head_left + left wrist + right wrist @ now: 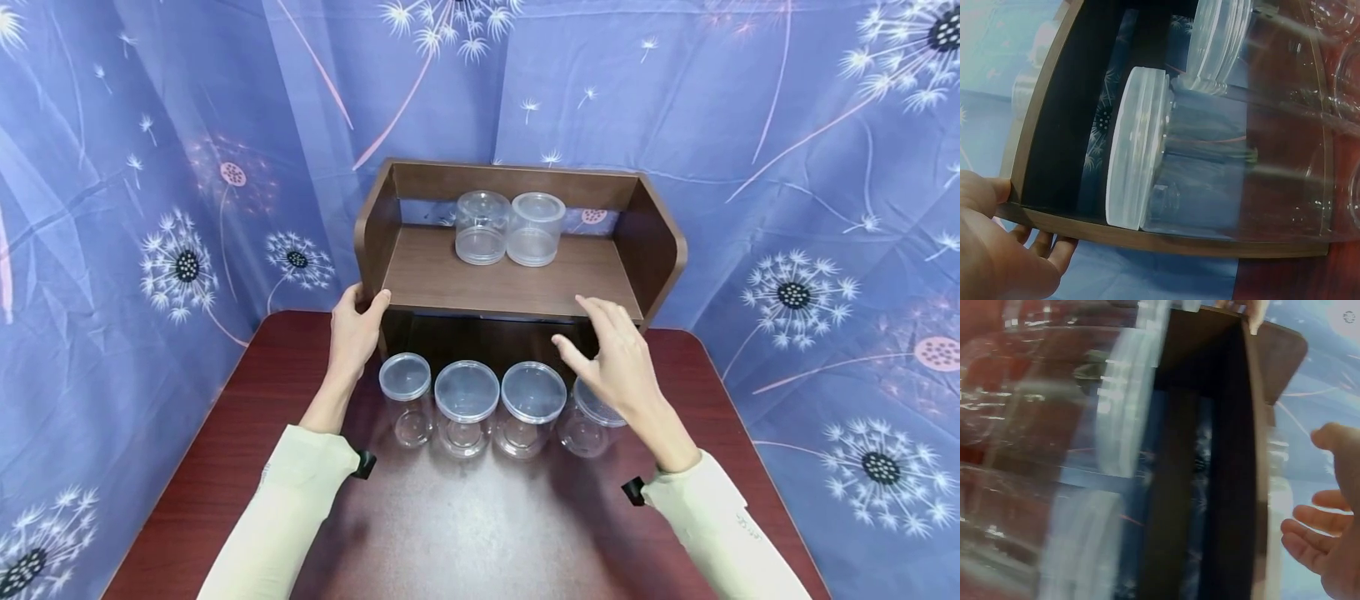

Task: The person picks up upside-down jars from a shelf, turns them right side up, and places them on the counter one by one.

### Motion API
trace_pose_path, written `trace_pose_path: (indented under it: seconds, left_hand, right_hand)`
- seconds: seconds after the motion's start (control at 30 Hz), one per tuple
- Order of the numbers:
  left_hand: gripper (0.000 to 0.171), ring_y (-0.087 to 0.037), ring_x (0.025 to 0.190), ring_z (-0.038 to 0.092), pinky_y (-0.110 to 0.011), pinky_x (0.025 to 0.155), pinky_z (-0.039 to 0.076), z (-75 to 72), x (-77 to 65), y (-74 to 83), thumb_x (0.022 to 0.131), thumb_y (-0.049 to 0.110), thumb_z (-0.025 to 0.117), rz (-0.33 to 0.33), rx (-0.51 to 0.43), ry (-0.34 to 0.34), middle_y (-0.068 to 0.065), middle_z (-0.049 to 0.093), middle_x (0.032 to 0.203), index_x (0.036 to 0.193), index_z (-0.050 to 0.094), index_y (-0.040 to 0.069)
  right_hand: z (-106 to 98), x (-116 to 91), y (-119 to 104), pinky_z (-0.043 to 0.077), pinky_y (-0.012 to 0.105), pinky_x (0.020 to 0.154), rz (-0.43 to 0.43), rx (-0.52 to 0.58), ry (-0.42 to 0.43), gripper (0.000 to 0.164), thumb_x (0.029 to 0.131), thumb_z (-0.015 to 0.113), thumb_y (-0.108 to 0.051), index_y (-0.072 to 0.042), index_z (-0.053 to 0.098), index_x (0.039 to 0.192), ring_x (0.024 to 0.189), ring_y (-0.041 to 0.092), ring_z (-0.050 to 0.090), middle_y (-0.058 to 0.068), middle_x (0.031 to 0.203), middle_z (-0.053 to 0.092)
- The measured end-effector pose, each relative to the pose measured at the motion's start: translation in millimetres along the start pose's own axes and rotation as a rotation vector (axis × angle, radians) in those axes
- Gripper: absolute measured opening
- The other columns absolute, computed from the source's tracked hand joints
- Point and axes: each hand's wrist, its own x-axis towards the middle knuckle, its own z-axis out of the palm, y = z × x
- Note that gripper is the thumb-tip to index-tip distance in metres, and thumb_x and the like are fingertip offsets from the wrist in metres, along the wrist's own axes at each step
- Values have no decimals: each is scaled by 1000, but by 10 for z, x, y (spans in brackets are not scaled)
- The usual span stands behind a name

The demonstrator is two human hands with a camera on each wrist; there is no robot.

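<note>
A dark brown two-tier wooden shelf (435, 287) stands at the back of the table. My left hand (354, 333) grips its left front corner, thumb on the upper board; in the left wrist view its fingers (1060, 253) curl around the side panel. My right hand (618, 358) is held near the shelf's right front edge, thumb and fingers spread, holding nothing. In the right wrist view it is apart from the wood. Two clear jars (482, 237) stand side by side on the upper board. Several lidded clear jars (467, 400) stand in a row before the shelf.
The reddish-brown table (247, 467) extends toward me in front of the jars. A blue curtain (600, 92) with dandelion prints hangs behind and on both sides. The rightmost lidded jar (585, 433) is partly covered by my right hand. The shelf's right side panel (652, 242) stands upright.
</note>
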Motion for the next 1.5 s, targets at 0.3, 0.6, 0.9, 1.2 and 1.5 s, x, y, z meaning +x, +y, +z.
trace_pose_path:
  seconds: [0.3,0.6,0.9,1.2,1.5]
  left_hand:
    - [48,-28,116,58,-42,103,44,-15,19,19,101,29,66,2,6,-9,-19,65,128,139,58,0]
    - [47,-27,114,58,-41,100,44,-17,24,10,101,29,66,6,10,-17,-19,65,127,138,59,1]
    - [48,-28,113,58,-42,101,44,-19,20,-5,100,28,66,7,-2,-15,-20,65,127,138,59,0]
    - [47,-28,112,58,-41,100,44,-13,14,-21,100,27,67,11,-14,-10,-19,65,125,138,59,0]
    - [46,-26,110,58,-39,98,45,-7,12,-29,100,26,67,15,-20,2,-18,65,123,137,59,0]
  right_hand:
    - [-113,419,50,42,52,103,121,56,60,61,85,82,-19,10,60,134,117,41,56,27,128,63]
    - [47,765,228,43,54,103,332,98,19,62,90,79,-26,10,58,135,118,43,58,28,127,62]
    - [231,1114,388,40,50,112,514,165,-72,77,90,76,-42,6,52,145,131,39,53,26,139,59]
    - [449,1322,464,43,49,108,558,205,-118,81,86,79,-48,5,53,143,126,39,56,26,134,60]
    - [620,1451,422,42,45,108,599,274,-118,82,83,82,-49,1,54,142,125,34,56,20,134,61]
